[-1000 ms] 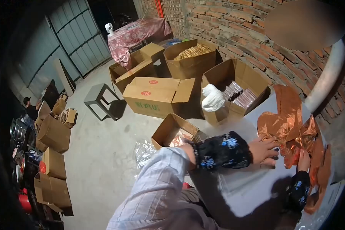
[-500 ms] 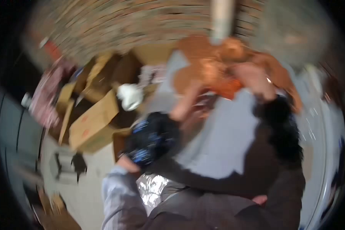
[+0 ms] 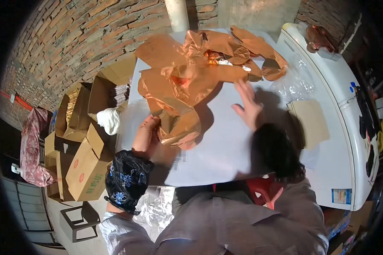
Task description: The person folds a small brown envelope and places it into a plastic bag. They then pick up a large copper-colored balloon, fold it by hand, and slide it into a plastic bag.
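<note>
Crumpled orange-copper foil sheeting [image 3: 200,83] spreads over the back and left of the white table [image 3: 225,144]. At its lower left end, my left hand [image 3: 148,129] pinches the edge of the foil. My right hand [image 3: 249,106] is over the table just below the foil's right part, fingers spread and holding nothing. Small white pieces [image 3: 224,62] and a shiny orange bit show among the folds at the back. A black sleeve cover with blue flowers [image 3: 125,180] is on my left forearm, and a black one [image 3: 276,151] on my right.
Open cardboard boxes [image 3: 87,170] stand at the left, with a white bag [image 3: 109,120] on them. Clear plastic [image 3: 295,83] and a beige flat piece [image 3: 312,123] lie at the table's right, beside a white appliance [image 3: 327,100]. A dark stool [image 3: 81,222] stands on the floor.
The foil is now spread farther left and toward me. My left hand has moved left to its edge. My right hand is off the foil with its fingers spread. The view has shifted.
</note>
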The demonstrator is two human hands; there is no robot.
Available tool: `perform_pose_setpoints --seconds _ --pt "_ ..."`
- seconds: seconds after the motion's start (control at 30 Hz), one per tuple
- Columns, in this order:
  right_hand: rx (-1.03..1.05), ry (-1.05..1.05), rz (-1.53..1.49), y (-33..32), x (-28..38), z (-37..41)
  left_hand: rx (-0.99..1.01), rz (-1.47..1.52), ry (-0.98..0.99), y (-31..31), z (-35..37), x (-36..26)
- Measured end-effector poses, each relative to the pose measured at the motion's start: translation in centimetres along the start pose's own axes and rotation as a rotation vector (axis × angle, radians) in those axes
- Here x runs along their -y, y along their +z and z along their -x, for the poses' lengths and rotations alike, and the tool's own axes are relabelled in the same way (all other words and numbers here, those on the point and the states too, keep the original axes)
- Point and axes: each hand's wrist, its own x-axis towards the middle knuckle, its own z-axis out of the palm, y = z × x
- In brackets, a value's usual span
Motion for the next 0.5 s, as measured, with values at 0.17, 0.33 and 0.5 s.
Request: perform_pose_setpoints --seconds 0.17,0.33,0.5 --pt "-0.032 0.015 0.187 3.0 -4.0 -2.6 -0.056 0.003 -0.013 0.6 2.4 -1.1" --pt "0.074 -0.176 0.196 0.9 -5.7 -2.5 -0.033 -0.112 -0.041 -3.9 2.5 -0.4" --pt "0.088 -0.058 0.273 -10.2 0.5 8.1 0.065 -0.197 -0.160 -1.4 6.6 0.7"
